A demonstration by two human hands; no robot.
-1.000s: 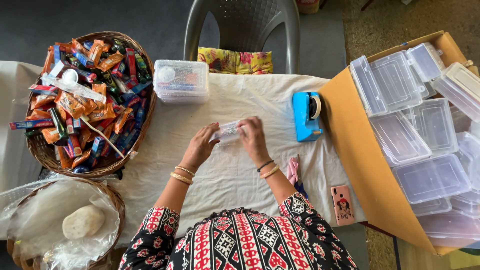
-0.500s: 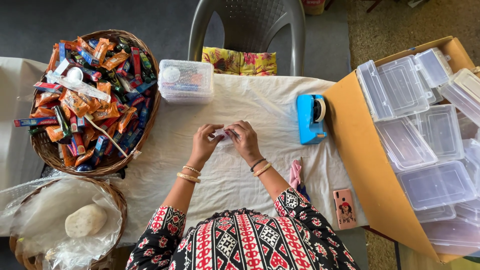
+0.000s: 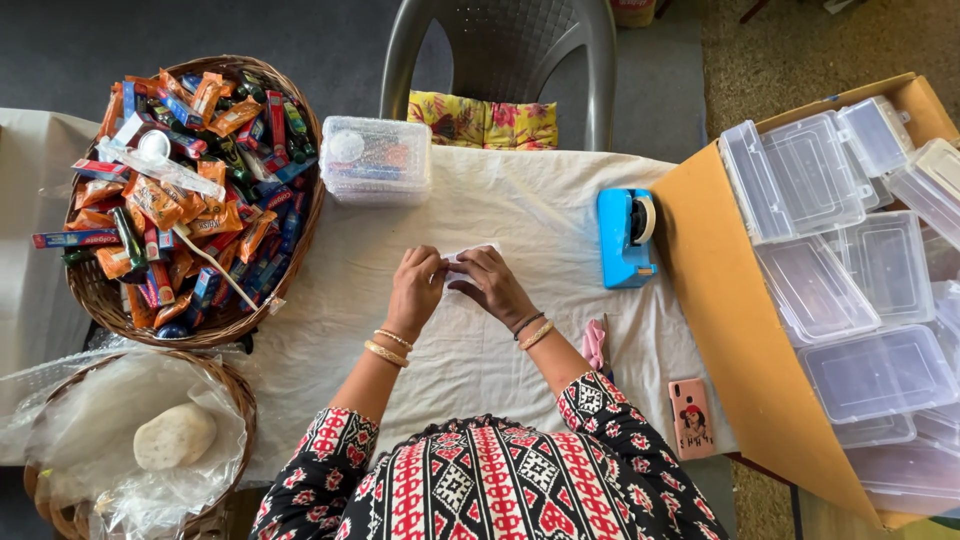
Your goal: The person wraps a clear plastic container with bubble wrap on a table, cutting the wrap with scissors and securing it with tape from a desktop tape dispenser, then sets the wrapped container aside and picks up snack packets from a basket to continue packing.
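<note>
Small clear packet (image 3: 470, 258), pinched between left hand (image 3: 415, 290) and right hand (image 3: 492, 285), both grips clenched on it, at mid worktop (image 3: 520, 215) over the white cloth. Drawn closer together than a second ago, fingers now covering most of the packet; seemingly being folded or sealed. Blue tape dispenser (image 3: 625, 237) just right, filled clear box (image 3: 377, 158) beyond, wicker basket of sachets (image 3: 185, 195) left, carton of empty clear boxes (image 3: 850, 290) far right.
</note>
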